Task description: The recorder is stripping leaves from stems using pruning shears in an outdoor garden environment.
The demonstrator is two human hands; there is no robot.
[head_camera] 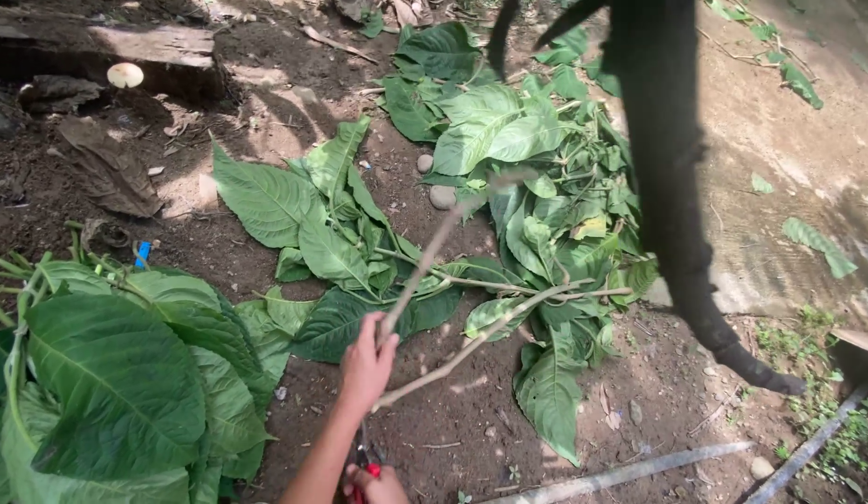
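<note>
Forked branch: pale, bare forked wooden branch (pixel 452 313) was gripped at its lower end and slanted up over the dirt, its two stems spreading toward the cut foliage.
Left hand: left hand (pixel 366 366) was clenched around the branch's base, forearm reaching up from the bottom edge.
Right hand: right hand (pixel 376 485) sat low at the frame's edge, fingers wrapped around red-handled pruning shears (pixel 366 464) just below the left wrist.
Leaf pile: broad green cut leaves (pixel 508 187) lay heaped on the ground beyond the branch tips.
Near leaves: large green leafy stems (pixel 116 383) lay at lower left.
Trunk: dark curved tree trunk (pixel 672 187) crossed the right side.
Ground: brown bare soil (pixel 471 429) lay beneath the hands.
</note>
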